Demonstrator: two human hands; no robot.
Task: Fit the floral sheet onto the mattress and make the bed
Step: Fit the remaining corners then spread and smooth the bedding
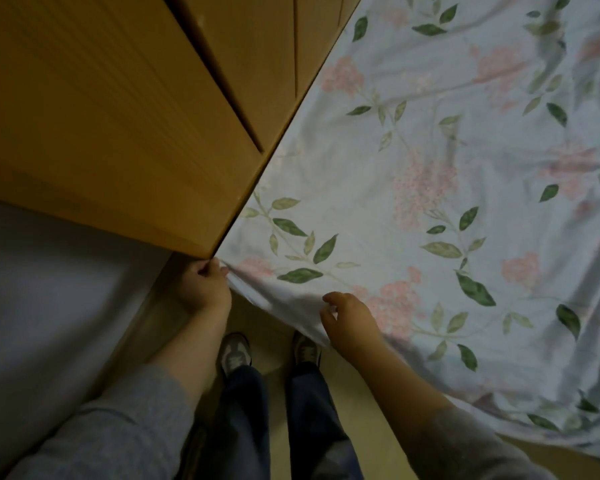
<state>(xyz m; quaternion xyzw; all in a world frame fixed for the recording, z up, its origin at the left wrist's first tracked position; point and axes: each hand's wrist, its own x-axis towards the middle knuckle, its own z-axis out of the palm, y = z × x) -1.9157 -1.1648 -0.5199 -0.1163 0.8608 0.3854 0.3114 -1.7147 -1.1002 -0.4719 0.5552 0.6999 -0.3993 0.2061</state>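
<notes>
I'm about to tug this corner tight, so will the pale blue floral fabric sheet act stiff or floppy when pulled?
Probably floppy: the pale blue floral fabric sheet lies in soft wrinkles and hangs limp at its near edge. Likely light: the left hand holds its corner in one curled grip. It may bunch, given the folds at that corner.

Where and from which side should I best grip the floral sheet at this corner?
Probably the white folded hem of the floral sheet, beside the left hand, which pinches the corner. Come from the floor side, below the edge: the wooden panel blocks the other side, and the hem hangs free under the right hand.
</notes>
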